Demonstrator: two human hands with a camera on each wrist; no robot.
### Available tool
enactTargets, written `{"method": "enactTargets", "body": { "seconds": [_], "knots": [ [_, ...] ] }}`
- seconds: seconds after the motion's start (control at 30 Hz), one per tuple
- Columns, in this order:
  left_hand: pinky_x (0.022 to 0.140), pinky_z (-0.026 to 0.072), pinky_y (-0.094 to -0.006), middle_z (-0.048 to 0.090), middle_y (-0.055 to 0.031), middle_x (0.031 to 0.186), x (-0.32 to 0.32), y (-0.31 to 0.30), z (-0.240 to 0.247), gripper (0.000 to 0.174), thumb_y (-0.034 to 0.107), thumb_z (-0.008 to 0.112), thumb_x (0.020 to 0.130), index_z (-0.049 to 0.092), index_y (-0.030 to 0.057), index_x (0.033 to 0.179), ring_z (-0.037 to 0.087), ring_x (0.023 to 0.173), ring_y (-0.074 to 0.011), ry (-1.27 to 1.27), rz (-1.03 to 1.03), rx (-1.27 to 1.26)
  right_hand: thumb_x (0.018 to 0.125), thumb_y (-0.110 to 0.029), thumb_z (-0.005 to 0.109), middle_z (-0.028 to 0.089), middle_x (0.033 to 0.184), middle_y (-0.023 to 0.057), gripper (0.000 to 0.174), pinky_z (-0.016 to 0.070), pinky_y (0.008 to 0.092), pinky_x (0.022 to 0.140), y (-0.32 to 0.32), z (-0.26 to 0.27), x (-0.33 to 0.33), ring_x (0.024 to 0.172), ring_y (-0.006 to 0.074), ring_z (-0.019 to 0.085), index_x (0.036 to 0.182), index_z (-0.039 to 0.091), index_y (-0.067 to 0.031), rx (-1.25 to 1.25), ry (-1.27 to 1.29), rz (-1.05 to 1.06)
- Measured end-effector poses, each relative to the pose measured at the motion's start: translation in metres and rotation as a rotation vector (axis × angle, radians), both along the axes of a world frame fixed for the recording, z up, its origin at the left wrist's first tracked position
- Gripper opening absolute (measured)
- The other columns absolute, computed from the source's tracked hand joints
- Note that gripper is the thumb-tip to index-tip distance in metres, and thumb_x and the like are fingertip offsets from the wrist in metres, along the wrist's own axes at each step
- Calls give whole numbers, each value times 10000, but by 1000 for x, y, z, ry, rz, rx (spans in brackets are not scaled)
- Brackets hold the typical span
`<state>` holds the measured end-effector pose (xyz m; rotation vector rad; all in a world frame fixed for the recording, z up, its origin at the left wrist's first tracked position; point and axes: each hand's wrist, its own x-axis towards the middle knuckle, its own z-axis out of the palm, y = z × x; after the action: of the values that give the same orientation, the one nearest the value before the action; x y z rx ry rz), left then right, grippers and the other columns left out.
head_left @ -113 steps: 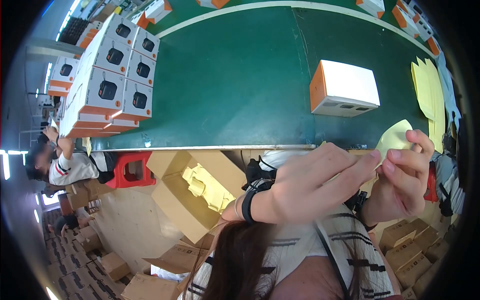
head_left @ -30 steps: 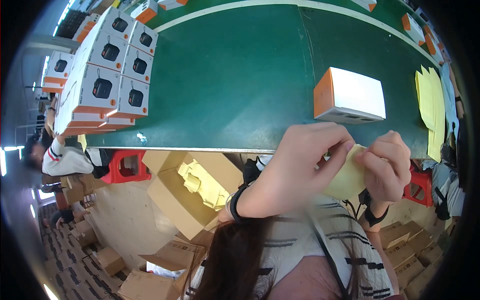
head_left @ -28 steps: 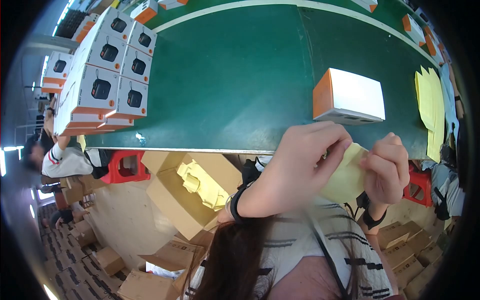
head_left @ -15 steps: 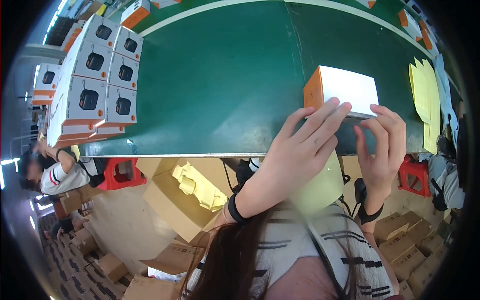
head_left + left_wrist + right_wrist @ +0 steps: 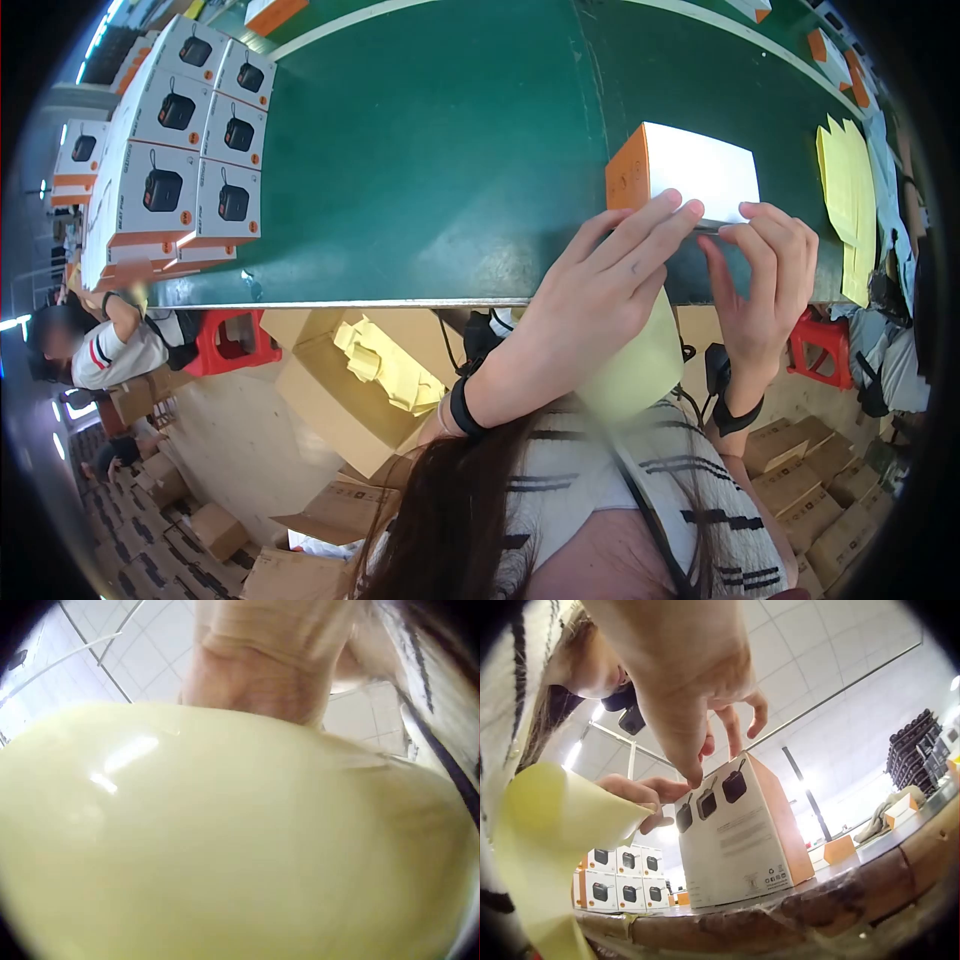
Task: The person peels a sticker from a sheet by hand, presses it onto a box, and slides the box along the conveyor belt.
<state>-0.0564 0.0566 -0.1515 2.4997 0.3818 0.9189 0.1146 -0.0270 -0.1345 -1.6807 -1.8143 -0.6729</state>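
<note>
A white and orange product box (image 5: pixel 712 168) stands on the green table, with printed speaker pictures on the side facing the person. My left hand (image 5: pixel 608 292) lays its long fingertips on the box's top near the front edge. From under that hand hangs a glossy pale yellow sheet (image 5: pixel 642 365), pinched by the fingers, and it fills most of the left wrist view. My right hand (image 5: pixel 768 275) touches the top front edge near the right corner, thumb and bent forefinger apart in the head view. In the right wrist view both hands meet the box's (image 5: pixel 731 836) upper edge.
Stacked speaker boxes (image 5: pixel 165 185) stand at the table's left. Yellow sticker sheets (image 5: pixel 848 210) lie at its right edge. Below the front edge is an open carton (image 5: pixel 325 410) with crumpled yellow paper (image 5: pixel 385 365). A seated person (image 5: pixel 110 345) works at far left, near a red stool (image 5: pixel 232 340).
Both hands were holding the yellow sheet in front of the body. My right hand has let go of it, and both hands have moved forward onto the box; the sheet hangs from my left.
</note>
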Motion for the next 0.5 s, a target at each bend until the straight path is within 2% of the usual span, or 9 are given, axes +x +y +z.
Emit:
{"method": "enactTargets", "body": {
  "seconds": [0.13, 0.27, 0.3, 0.33, 0.37, 0.43, 0.47, 0.5],
  "knots": [
    [999, 434, -409, 527, -113, 1406, 0, 0, 0, 97, 10, 628, 767, 546, -43, 759, 487, 1304, -306, -4, -16, -50, 655, -42, 828, 601, 937, 62, 368, 443, 410, 757, 3, -6, 3, 896, 265, 622, 960, 623, -58, 23, -2, 4],
    [1012, 432, -413, 527, -109, 1405, 0, 1, -2, 103, 13, 624, 770, 544, -47, 748, 485, 1306, -306, -7, -18, -45, 653, -108, 852, 613, 1043, 110, 469, 465, 420, 835, 7, -11, 10, 1019, 307, 603, 1070, 648, -38, 37, 173, 17],
    [1019, 428, -412, 529, -109, 1401, 0, 2, -1, 79, 7, 612, 787, 565, -54, 802, 485, 1301, -310, 11, -34, -66, 656, -133, 858, 612, 1082, 131, 513, 470, 424, 873, 12, -9, 13, 1074, 326, 590, 1115, 654, -30, 45, 261, 28],
    [1026, 425, -412, 532, -108, 1396, -1, 3, -1, 81, 1, 600, 804, 585, -60, 855, 486, 1297, -315, 29, -50, -82, 705, -252, 841, 598, 1175, 164, 566, 454, 426, 956, 19, -15, 19, 1168, 341, 549, 1183, 649, -17, 62, 404, 109],
    [1026, 425, -412, 532, -108, 1396, 0, 3, -3, 81, 1, 600, 804, 585, -60, 855, 486, 1297, -315, 21, -53, -63, 705, -252, 841, 598, 1175, 164, 566, 454, 426, 956, 22, -23, 22, 1168, 341, 549, 1183, 649, -17, 80, 394, 111],
    [1033, 415, -413, 533, -116, 1388, 3, 2, -8, 208, -6, 571, 839, 609, -64, 1034, 485, 1287, -330, 33, -44, -297, 744, -354, 802, 591, 1219, 181, 555, 441, 416, 980, 32, -38, 27, 1183, 338, 543, 1156, 662, -9, 24, 764, 292],
    [1041, 405, -419, 531, -128, 1383, 3, 3, -5, 348, -8, 554, 856, 583, -37, 1201, 487, 1272, -345, 40, -52, -363, 757, -392, 770, 578, 1258, 204, 536, 435, 416, 984, 32, -40, 28, 1173, 342, 544, 1121, 678, -9, 21, 726, 275],
    [1039, 403, -424, 532, -147, 1372, 4, 4, -5, 410, 4, 560, 858, 574, 0, 1268, 494, 1256, -348, 25, -68, -395, 760, -343, 760, 581, 1219, 215, 457, 440, 424, 971, 34, -40, 27, 1148, 350, 551, 1061, 699, -5, 55, 738, 283]
  ]
}}
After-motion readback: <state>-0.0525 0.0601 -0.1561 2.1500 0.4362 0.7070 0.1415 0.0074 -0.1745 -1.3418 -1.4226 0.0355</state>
